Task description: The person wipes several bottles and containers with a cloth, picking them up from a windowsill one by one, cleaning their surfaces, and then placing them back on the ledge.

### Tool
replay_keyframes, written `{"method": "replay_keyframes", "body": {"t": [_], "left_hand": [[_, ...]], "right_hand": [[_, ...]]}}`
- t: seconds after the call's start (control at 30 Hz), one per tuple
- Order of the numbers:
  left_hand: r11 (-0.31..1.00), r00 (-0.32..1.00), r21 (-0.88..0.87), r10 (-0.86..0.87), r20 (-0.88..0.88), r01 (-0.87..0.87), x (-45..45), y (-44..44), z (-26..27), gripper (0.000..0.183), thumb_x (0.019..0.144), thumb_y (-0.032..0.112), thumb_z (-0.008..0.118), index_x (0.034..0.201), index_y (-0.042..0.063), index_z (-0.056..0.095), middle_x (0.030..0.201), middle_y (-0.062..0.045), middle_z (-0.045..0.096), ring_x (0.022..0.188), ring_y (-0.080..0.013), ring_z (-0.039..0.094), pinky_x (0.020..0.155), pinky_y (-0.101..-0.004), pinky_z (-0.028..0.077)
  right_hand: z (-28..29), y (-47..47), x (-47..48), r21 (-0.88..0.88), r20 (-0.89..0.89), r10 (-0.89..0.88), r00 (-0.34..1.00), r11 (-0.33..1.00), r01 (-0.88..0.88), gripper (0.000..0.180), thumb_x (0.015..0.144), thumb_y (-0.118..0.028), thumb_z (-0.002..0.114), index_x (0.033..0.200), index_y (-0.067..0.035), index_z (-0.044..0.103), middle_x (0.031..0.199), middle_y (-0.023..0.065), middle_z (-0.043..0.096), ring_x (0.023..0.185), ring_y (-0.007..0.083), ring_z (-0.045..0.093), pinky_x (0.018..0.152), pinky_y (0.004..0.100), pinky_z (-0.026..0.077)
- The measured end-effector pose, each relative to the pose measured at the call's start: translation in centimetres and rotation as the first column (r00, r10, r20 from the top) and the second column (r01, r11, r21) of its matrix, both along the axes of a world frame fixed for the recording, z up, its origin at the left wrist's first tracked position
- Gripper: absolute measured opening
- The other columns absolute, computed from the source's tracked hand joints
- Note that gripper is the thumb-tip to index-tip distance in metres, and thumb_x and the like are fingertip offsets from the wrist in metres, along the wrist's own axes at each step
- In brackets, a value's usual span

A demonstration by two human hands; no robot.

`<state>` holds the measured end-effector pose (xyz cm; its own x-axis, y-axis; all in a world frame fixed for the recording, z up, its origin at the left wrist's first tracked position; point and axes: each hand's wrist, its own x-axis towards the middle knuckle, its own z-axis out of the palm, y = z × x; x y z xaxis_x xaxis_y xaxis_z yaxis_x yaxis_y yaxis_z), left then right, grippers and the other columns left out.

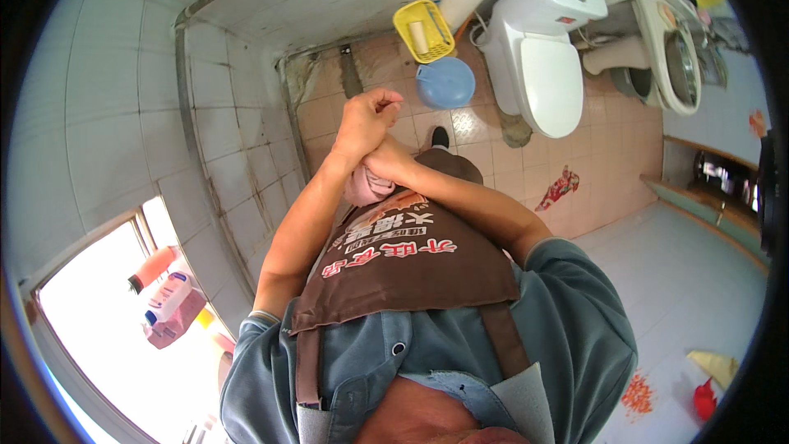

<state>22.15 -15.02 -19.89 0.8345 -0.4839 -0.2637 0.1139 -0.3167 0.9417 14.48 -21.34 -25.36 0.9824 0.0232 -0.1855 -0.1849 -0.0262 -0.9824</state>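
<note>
My left hand (pixel 368 122) is raised in front of my apron, loosely curled with the thumb near the bent fingers; nothing shows in it. Across the underside of my left wrist lies my right hand (pixel 388 160), its fingers hidden behind the left arm. A folded pink cloth (pixel 368 188) is bunched just below the crossed wrists, beside my right hand; whether the fingers grip it cannot be seen. The brown apron (pixel 419 277), printed with writing, hangs over a blue-grey shirt.
Ahead on the tiled floor are a blue plastic basin (pixel 449 83), a yellow plastic basket (pixel 424 31) and a white toilet (pixel 551 86). A washbasin (pixel 662 55) stands at the right. Bottles, including a white one (pixel 169 296), stand by the bright window at the left.
</note>
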Motion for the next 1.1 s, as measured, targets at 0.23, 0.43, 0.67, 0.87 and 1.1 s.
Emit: {"method": "replay_keyframes", "body": {"t": [0.23, 0.43, 0.67, 0.87, 1.1], "left_hand": [[0.993, 0.993, -0.019, -0.114, 0.021, 0.115, -1.2, -7.3, -0.2, 0.019, 0.085, 0.003, 0.065, 0.103, -0.002, 0.069, 0.080, -0.008, 0.070, 0.070, -0.0100, 0.063, 0.065, -0.0264, 0.052], [0.990, 0.984, 0.053, -0.135, 0.118, 0.130, -1.4, -12.1, -1.1, 0.016, 0.085, 0.003, 0.067, 0.100, -0.001, 0.069, 0.078, -0.003, 0.067, 0.069, -0.0070, 0.059, 0.063, -0.0232, 0.050], [0.969, 0.949, 0.205, -0.191, 0.250, 0.141, -0.2, -14.9, 0.9, 0.016, 0.081, 0.003, 0.068, 0.097, 0.000, 0.071, 0.087, -0.013, 0.072, 0.078, -0.0187, 0.069, 0.073, -0.0302, 0.054], [0.933, 0.898, 0.266, -0.318, 0.305, 0.241, 0.4, -18.1, -1.2, 0.018, 0.079, 0.004, 0.070, 0.097, 0.001, 0.070, 0.090, -0.014, 0.072, 0.081, -0.0222, 0.070, 0.074, -0.0325, 0.055], [0.881, 0.792, 0.375, -0.440, 0.423, 0.289, 0.3, -21.6, -3.8, 0.017, 0.078, 0.004, 0.068, 0.095, 0.002, 0.069, 0.093, -0.015, 0.070, 0.085, -0.0316, 0.069, 0.077, -0.0379, 0.055]], "right_hand": [[1.4, -7.2, -3.1, 0.129, -0.148, -0.045, 0.988, 0.990, 0.064, 0.027, 0.082, -0.020, 0.063, 0.099, 0.001, 0.065, 0.094, 0.0191, 0.070, 0.089, 0.0346, 0.067, 0.074, 0.0429, 0.050], [-0.3, -11.4, -2.0, -0.053, 0.120, -0.111, 0.987, 0.992, 0.118, 0.029, 0.083, -0.022, 0.060, 0.101, 0.001, 0.065, 0.098, 0.0224, 0.069, 0.096, 0.0395, 0.064, 0.080, 0.0469, 0.048], [-1.3, -13.0, -0.6, 0.003, 0.117, -0.095, 0.989, 0.995, 0.095, 0.029, 0.084, -0.022, 0.058, 0.101, 0.001, 0.065, 0.098, 0.0242, 0.068, 0.097, 0.0406, 0.063, 0.081, 0.0474, 0.048], [-2.4, -14.7, -1.1, 0.032, 0.076, -0.036, 0.996, 0.999, 0.033, 0.027, 0.085, -0.021, 0.058, 0.099, 0.000, 0.065, 0.097, 0.0223, 0.069, 0.097, 0.0387, 0.064, 0.080, 0.0466, 0.048], [-0.7, -16.9, -2.1, 0.019, 0.008, -0.148, 0.989, 0.989, 0.148, 0.028, 0.086, -0.023, 0.059, 0.101, 0.000, 0.065, 0.097, 0.0216, 0.069, 0.096, 0.0383, 0.065, 0.081, 0.0438, 0.049]]}}
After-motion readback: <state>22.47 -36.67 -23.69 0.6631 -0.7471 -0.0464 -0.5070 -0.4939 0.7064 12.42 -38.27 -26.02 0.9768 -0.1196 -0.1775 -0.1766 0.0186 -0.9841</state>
